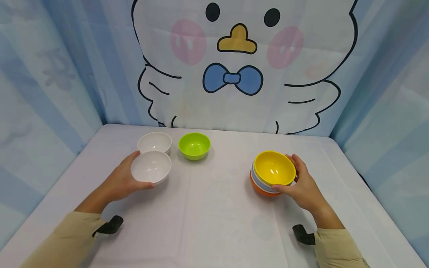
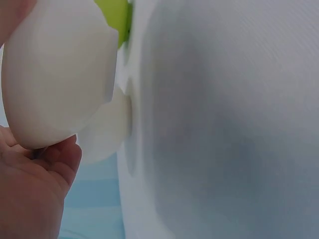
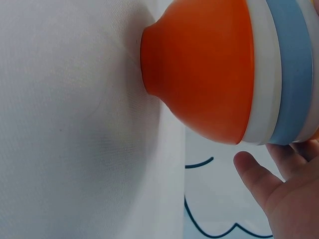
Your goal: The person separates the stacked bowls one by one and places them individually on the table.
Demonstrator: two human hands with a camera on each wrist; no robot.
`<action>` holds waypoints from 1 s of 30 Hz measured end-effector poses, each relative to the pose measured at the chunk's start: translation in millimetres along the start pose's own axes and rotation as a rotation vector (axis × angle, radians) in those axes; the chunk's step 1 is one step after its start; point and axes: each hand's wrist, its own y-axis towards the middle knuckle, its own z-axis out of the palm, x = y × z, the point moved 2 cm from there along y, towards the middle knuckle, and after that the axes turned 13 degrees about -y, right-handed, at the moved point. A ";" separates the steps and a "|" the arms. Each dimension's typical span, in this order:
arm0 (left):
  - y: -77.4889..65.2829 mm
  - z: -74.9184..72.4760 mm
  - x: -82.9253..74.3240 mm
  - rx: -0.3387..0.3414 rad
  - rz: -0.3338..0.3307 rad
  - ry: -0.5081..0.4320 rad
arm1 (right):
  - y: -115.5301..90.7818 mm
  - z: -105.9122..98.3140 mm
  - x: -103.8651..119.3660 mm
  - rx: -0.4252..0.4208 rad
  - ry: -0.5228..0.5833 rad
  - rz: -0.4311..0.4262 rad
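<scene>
My left hand [image 1: 122, 181] holds a white bowl [image 1: 151, 167] by its sides, thumb on the near side and fingers on the far side. In the left wrist view this bowl [image 2: 55, 69] hangs above the tabletop. Just behind it stands a second white bowl [image 1: 155, 140], partly covered, with a green bowl [image 1: 194, 146] to its right. On the right, my right hand [image 1: 305, 186] grips the yellow bowl [image 1: 275, 168] on top of a stack. Beneath it show pale and blue bowls [image 3: 291, 69], with an orange bowl [image 3: 199, 69] at the bottom.
A white cloth covers the table [image 1: 214, 223]. Behind it hangs a curtain [image 1: 234, 111] printed with a cartoon bird, and blue-and-white curtains [image 1: 40, 111] close off the sides. Black wrist mounts [image 1: 112, 225] stick out from both sleeves.
</scene>
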 end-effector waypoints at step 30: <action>-2.1 -4.7 20.9 0.039 -0.162 -0.043 | 0.7 0.3 1.0 0.006 0.011 0.005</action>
